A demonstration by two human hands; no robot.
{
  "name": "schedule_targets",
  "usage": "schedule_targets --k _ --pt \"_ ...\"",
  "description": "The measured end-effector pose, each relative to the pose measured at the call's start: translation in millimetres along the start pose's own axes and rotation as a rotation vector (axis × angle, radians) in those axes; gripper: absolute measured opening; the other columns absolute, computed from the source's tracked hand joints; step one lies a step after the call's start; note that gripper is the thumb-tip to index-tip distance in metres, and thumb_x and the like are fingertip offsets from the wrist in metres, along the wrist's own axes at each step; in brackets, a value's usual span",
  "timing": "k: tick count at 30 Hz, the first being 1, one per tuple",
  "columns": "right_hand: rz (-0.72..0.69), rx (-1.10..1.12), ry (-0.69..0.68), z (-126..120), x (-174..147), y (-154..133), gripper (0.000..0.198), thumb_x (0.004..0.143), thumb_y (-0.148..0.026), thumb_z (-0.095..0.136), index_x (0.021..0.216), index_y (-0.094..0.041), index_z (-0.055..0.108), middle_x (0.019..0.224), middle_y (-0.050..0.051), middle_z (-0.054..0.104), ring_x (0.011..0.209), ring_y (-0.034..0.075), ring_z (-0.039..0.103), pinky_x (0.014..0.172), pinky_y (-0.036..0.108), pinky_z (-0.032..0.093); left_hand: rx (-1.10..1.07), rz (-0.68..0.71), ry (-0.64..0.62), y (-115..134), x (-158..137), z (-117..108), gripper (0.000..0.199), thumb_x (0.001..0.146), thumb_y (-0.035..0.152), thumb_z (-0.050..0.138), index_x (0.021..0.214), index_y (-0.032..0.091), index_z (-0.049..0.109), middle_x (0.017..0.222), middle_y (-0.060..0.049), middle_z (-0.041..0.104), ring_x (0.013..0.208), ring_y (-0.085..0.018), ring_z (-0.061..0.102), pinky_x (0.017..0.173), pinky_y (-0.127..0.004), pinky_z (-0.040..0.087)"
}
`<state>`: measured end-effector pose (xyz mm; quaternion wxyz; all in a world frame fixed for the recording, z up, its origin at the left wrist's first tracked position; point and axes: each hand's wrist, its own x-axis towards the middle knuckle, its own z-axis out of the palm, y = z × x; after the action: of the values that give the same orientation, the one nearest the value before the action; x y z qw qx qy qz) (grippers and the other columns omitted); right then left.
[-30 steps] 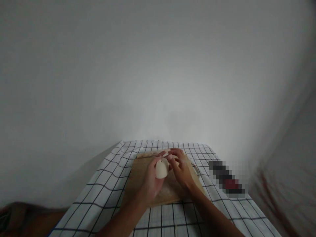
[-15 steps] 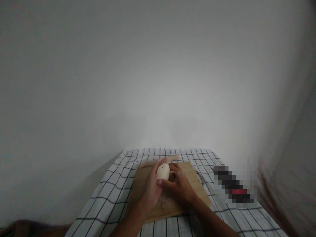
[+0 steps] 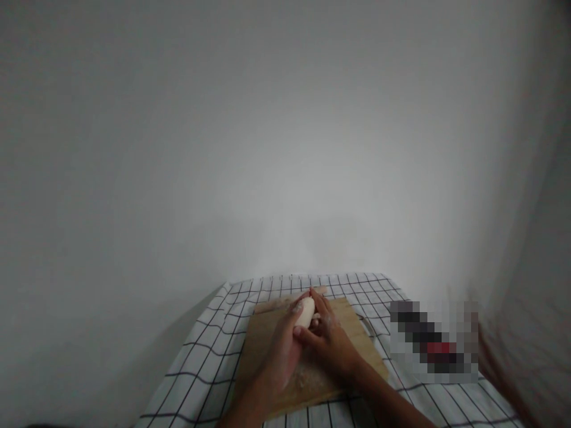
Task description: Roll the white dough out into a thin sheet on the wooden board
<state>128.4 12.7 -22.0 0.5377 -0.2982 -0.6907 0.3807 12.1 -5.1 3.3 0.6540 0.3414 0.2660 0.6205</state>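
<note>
A smooth, pale lump of dough (image 3: pixel 305 314) is held between my two hands, above a wooden board (image 3: pixel 254 345). My left hand (image 3: pixel 289 333) cups it from the left, fingers curled around its far side. From the right, my right hand (image 3: pixel 329 333) presses on it, with the thumb across the near end and the fingertips at the far end. Part of the dough is hidden by the fingers. Flour dusts the board under my wrists. Behind my hands lies a pale wooden rolling pin (image 3: pixel 272 304) along the board's far edge.
A white tablecloth with dark grid lines (image 3: pixel 205 339) covers the table. Beside the board's right edge shows a curved rim (image 3: pixel 366 324), partly covered. Farther right is a blurred-out dark and red object (image 3: pixel 432 345). A pale wall (image 3: pixel 285 148) rises behind the table.
The dough has turned in my hands and now looks narrower and tilted. My right fingers have extended up to its far end, and both hands have shifted slightly right.
</note>
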Motion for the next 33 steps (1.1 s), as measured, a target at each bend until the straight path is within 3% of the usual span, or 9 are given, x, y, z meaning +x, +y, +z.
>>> schedule_targets --k 4,6,9,13,20,27,30,33 --pt "0.025 0.006 -0.069 2.6 -2.9 -0.2 0.083 0.085 -0.031 0.069 0.156 -0.026 0.027 0.135 0.011 0.055 0.092 0.018 0.065 0.08 0.035 0.058 0.095 0.012 0.12 -2.3 -5.0 -0.6 0.031 0.083 0.037 0.069 0.106 0.017 0.074 0.102 -0.008 0.076 0.09 -0.023 0.07 0.077 -0.031 0.056" --pt "0.023 -0.024 -0.104 2.2 -4.1 -4.7 0.075 0.086 -0.032 0.068 0.153 -0.026 0.034 0.124 0.008 0.062 0.085 0.017 0.064 0.076 0.033 0.058 0.109 0.022 0.146 -3.1 -7.5 -0.1 0.027 0.084 0.036 0.068 0.101 0.017 0.075 0.1 -0.008 0.076 0.097 -0.025 0.07 0.08 -0.031 0.056" --pt "-0.028 -0.058 -0.097 1.1 -5.2 -13.3 0.067 0.085 -0.031 0.069 0.147 -0.026 0.045 0.115 0.006 0.065 0.09 0.019 0.064 0.079 0.034 0.057 0.099 0.047 0.177 -2.5 -9.5 1.0 0.021 0.084 0.035 0.068 0.095 0.019 0.074 0.097 -0.006 0.076 0.099 -0.025 0.07 0.08 -0.032 0.057" --pt "-0.038 -0.057 -0.118 -0.2 -5.1 -18.0 0.067 0.086 -0.031 0.068 0.148 -0.027 0.042 0.118 0.006 0.064 0.096 0.02 0.064 0.082 0.034 0.056 0.122 0.017 0.162 -2.1 -8.1 -1.3 0.025 0.085 0.038 0.066 0.098 0.018 0.074 0.097 -0.007 0.076 0.098 -0.027 0.07 0.077 -0.033 0.057" --pt "-0.071 -0.112 -0.108 -4.3 -2.8 -6.9 0.068 0.087 -0.03 0.066 0.15 -0.023 0.041 0.135 0.012 0.057 0.111 0.024 0.061 0.091 0.039 0.054 0.167 0.046 0.098 -7.1 -6.7 -2.0 0.032 0.084 0.039 0.07 0.112 0.023 0.071 0.115 -0.007 0.072 0.11 -0.026 0.066 0.084 -0.032 0.055" --pt "-0.102 -0.128 -0.16 -6.3 -5.4 -11.4 0.074 0.086 -0.032 0.069 0.153 -0.025 0.036 0.144 0.01 0.051 0.129 0.026 0.052 0.11 0.045 0.042 0.19 0.077 0.257 -3.9 -2.4 -7.0 0.027 0.08 0.038 0.072 0.099 0.019 0.073 0.102 -0.006 0.075 0.095 -0.024 0.069 0.073 -0.028 0.055" --pt "-0.118 -0.116 -0.174 -7.7 -5.1 -15.5 0.07 0.089 -0.033 0.066 0.152 -0.026 0.037 0.145 0.008 0.05 0.129 0.025 0.051 0.111 0.045 0.04 0.194 0.067 0.212 1.2 -2.0 -10.8 0.031 0.079 0.04 0.071 0.098 0.016 0.073 0.097 -0.007 0.074 0.089 -0.021 0.069 0.07 -0.026 0.053" --pt "-0.033 -0.054 -0.142 -7.2 -3.9 -15.1 0.053 0.096 -0.041 0.056 0.146 -0.026 0.046 0.136 0.009 0.057 0.116 0.023 0.059 0.101 0.042 0.049 0.232 0.047 0.155 2.4 -3.1 -13.3 0.036 0.078 0.045 0.07 0.093 0.013 0.07 0.088 -0.006 0.072 0.075 -0.018 0.066 0.06 -0.025 0.05"
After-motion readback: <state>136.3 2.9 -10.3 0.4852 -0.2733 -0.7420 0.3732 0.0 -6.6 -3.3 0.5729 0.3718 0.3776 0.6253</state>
